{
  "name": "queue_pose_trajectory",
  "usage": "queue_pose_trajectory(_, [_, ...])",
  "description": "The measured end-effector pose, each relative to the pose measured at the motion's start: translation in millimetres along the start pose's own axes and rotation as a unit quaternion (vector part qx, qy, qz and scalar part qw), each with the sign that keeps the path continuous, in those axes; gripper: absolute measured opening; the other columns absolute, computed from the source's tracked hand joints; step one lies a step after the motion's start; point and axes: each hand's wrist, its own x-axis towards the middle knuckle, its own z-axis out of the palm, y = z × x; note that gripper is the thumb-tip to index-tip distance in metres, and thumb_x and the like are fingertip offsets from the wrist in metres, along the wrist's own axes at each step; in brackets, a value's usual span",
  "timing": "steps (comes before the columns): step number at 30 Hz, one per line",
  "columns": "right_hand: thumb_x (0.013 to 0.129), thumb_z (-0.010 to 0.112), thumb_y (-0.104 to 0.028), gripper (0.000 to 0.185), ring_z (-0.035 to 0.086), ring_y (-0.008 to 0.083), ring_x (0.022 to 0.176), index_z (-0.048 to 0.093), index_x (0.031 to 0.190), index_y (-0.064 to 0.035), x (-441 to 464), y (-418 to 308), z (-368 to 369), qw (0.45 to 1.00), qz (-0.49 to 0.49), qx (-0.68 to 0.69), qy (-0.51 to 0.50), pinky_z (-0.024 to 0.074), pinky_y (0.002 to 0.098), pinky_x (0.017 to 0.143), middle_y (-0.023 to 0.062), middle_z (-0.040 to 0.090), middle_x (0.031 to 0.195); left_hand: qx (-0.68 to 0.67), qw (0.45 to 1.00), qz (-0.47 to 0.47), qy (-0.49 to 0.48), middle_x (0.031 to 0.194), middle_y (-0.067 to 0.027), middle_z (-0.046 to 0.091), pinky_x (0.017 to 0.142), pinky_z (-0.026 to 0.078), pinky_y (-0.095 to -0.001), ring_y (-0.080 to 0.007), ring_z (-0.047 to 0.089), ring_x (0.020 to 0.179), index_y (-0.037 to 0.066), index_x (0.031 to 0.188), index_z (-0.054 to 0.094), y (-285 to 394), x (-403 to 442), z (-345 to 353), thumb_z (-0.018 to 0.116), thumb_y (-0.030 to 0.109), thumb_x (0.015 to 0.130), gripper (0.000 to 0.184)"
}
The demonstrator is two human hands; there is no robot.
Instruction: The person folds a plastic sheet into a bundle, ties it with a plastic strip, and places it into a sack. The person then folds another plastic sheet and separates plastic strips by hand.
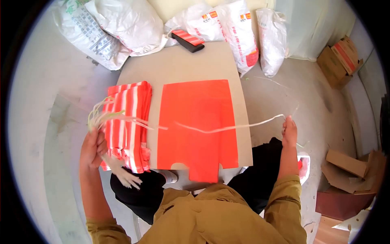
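Note:
My left hand [94,147] is closed around a bundle of pale strings [126,177], whose ends hang out above and below the fist, left of the striped stack. Off the board's right side, my right hand [289,129] pinches one end of a single white string [243,126]. That string runs left over a flat red plastic bag [197,118] on the tan board [183,61]. Beside the red bag, on the left, lies a stack of red-and-white striped bags [130,101], partly crossed by the loose strings.
Full white sacks [124,24] stand along the far side. A black object with a striped top [188,41] lies at the board's far edge. Cardboard boxes [332,67] are at the far right, and opened cardboard [345,164] is at the lower right.

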Motion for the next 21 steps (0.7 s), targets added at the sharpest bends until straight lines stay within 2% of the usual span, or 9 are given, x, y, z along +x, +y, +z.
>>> queue_pose_trajectory(2, [0.103,0.058,-0.038,0.028,0.04,0.0051,0.062,0.062,0.096,-0.011,2.1,-0.8,-5.7,0.995,0.037,0.089,0.005,0.0316,0.0224,0.051,-0.0059,0.043,0.073,0.012,0.999,0.025,0.028,0.067,0.0076,0.032,0.047,0.026,-0.0207,-0.0033,0.03,0.054,0.01,0.123,0.055,30.5,19.0,36.8,0.048,0.034,0.109,0.028])
queue_pose_trajectory(6, [0.103,0.06,-0.036,0.026,0.038,0.004,0.061,0.06,0.106,-0.0102,2.6,-4.2,-19.0,0.974,0.055,0.207,0.08,0.0294,0.0212,0.05,-0.006,0.042,0.072,-0.022,0.975,0.219,-0.03,0.07,0.0072,0.032,0.049,0.027,-0.0215,-0.0032,0.03,0.057,0.008,0.13,0.053,100.2,61.8,95.2,0.046,0.027,0.11,0.028])
queue_pose_trajectory(8, [0.103,0.061,-0.035,0.026,0.039,0.0039,0.061,0.059,0.109,-0.0097,0.5,-5.0,-23.4,0.964,0.054,0.242,0.1,0.03,0.021,0.05,-0.0061,0.042,0.073,0.066,0.95,0.304,-0.026,0.071,0.0073,0.029,0.05,0.026,-0.0212,-0.0033,0.026,0.057,0.008,0.145,0.046,136.3,70.0,129.3,0.044,0.027,0.111,0.039])
queue_pose_trajectory(11, [0.104,0.06,-0.034,0.025,0.039,0.0036,0.061,0.059,0.112,-0.0104,-1.8,-7.1,-27.7,0.956,0.054,0.268,0.104,0.0309,0.0207,0.052,-0.0061,0.043,0.074,0.085,0.948,0.305,-0.03,0.068,0.0073,0.035,0.049,0.025,-0.023,-0.0037,0.028,0.056,0.005,0.11,0.058,161.7,100.3,156.8,0.049,0.028,0.109,0.025])
queue_pose_trajectory(14, [0.104,0.06,-0.034,0.021,0.039,0.0034,0.062,0.058,0.105,-0.0121,0.2,-8.4,-28.2,0.96,0.043,0.262,0.094,0.0311,0.0204,0.053,-0.0061,0.044,0.074,0.113,0.966,0.228,-0.045,0.065,0.0051,0.039,0.048,0.03,-0.0235,-0.0061,0.034,0.052,0.001,0.117,0.06,136.8,161.4,157.6,0.052,0.032,0.108,0.032])
queue_pose_trajectory(16, [0.104,0.061,-0.033,0.02,0.039,0.0032,0.063,0.057,0.1,-0.0133,3.1,-9.8,-25.1,0.972,0.009,0.219,0.087,0.031,0.0203,0.054,-0.0063,0.044,0.074,0.108,0.986,0.12,-0.048,0.063,0.0042,0.04,0.046,0.032,-0.0244,-0.0079,0.038,0.05,-0.001,0.117,0.059,94.6,194.5,154.8,0.054,0.034,0.107,0.038])
queue_pose_trajectory(19, [0.103,0.062,-0.031,0.021,0.039,0.0029,0.063,0.054,0.093,-0.0147,-0.3,-19.9,-16.5,0.982,-0.002,0.176,0.061,0.0309,0.02,0.055,-0.0066,0.044,0.075,0.073,0.992,-0.044,-0.097,0.064,0.0041,0.041,0.044,0.032,-0.0255,-0.0092,0.038,0.05,0.0,0.12,0.057,-15.1,248.8,112.8,0.056,0.036,0.106,0.039])
queue_pose_trajectory(20, [0.103,0.062,-0.031,0.022,0.038,0.0029,0.064,0.053,0.091,-0.0151,-2.1,-24.5,-12.8,0.985,0.0,0.166,0.05,0.0309,0.0199,0.055,-0.0067,0.044,0.075,0.073,0.989,-0.128,-0.034,0.063,0.0037,0.04,0.044,0.03,-0.0256,-0.0095,0.036,0.048,0.002,0.115,0.06,-51.1,255.0,108.1,0.059,0.038,0.103,0.038])
queue_pose_trajectory(21, [0.103,0.062,-0.031,0.021,0.038,0.0029,0.064,0.054,0.093,-0.0149,-3.2,-27.6,-9.4,0.986,0.004,0.162,0.045,0.0311,0.0198,0.056,-0.0068,0.044,0.075,0.101,0.979,-0.174,-0.019,0.062,0.0036,0.039,0.045,0.03,-0.0269,-0.0097,0.035,0.048,0.002,0.111,0.06,-82.7,252.3,99.7,0.059,0.038,0.102,0.037])
